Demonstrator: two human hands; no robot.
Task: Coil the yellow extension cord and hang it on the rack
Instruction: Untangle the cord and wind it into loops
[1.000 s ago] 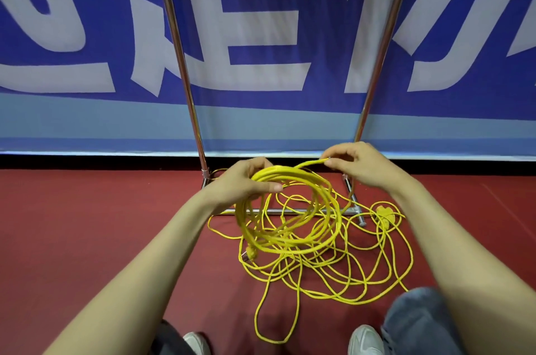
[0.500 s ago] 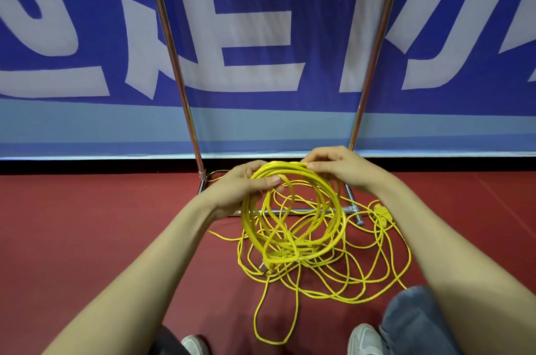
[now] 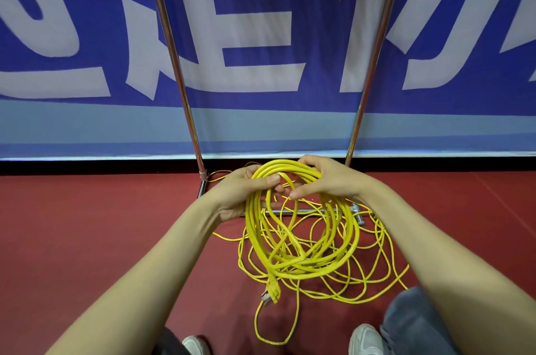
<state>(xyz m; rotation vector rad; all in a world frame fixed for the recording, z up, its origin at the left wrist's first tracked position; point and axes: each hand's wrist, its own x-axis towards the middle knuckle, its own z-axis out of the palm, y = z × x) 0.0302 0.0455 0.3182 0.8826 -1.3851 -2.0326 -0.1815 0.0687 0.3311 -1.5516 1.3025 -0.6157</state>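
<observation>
The yellow extension cord [image 3: 301,264] hangs as a bundle of several loops from my two hands, its plug end dangling at the bottom. More of the cord lies tangled on the red floor beneath. My left hand [image 3: 240,192] grips the loops at their top left, thumb over the strands. My right hand [image 3: 327,180] holds the top right of the same loops, fingers curled over them. The rack [image 3: 174,64] is a chrome frame with two upright poles and a low crossbar, standing just behind the cord.
A blue and white banner [image 3: 261,35] stands behind the rack. The floor [image 3: 87,224] is red. My knee in jeans [image 3: 412,322] and my white shoes [image 3: 365,340] are at the bottom edge.
My right hand has brought another loop of cord over to the bundle and now sits against my left hand. The coil has grown thicker and less cord lies loose on the floor.
</observation>
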